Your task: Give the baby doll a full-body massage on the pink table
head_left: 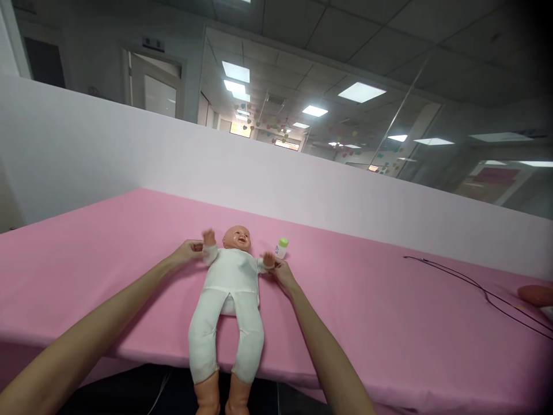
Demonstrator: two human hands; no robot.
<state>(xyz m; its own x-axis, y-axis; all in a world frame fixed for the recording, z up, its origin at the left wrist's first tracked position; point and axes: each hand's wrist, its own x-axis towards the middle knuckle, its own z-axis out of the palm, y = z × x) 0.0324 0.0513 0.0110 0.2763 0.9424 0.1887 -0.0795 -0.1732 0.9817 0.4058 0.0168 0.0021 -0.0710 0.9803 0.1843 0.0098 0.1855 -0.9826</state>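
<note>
A baby doll in a white top and white trousers lies on its back on the pink-covered table, its feet hanging past the front edge. My left hand pinches the doll's sleeve near the wrist of its raised arm, on the left of the view. On the other side, my right hand is closed at the cuff of the doll's other arm. Just beyond my right hand stands a small bottle with a green cap. My fingertips are partly hidden by the doll's arms.
A thin black cable runs over the right side of the table. At the far right edge lies a reddish-brown rounded object, partly cut off. Behind the table rises a low white wall with glass above it.
</note>
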